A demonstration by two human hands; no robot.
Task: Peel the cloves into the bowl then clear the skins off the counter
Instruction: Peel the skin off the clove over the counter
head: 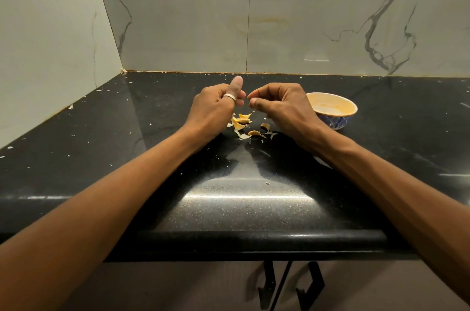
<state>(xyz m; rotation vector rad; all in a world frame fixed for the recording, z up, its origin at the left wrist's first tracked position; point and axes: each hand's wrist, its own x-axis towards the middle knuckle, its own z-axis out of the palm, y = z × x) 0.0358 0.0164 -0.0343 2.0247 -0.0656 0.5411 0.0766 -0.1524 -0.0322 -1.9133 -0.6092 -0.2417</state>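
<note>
At frame centre both grips are hovering over cloves lying on the tabletop, left grip curled with thumb up, right grip pressing thumb to forefinger, contents impossible to tell, so a fumbled clove is risking missing the bowl at centre-right.

Glossy black speckled stone worktop; polished grey-veined marble wall tiles; glazed blue-patterned ceramic bowl, smooth cream inside; dry papery garlic skins.

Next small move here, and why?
Probably lower the right hand to the cloves on the counter and pick one: neither it nor the left hand visibly holds a clove, and the bowl looks empty.
</note>
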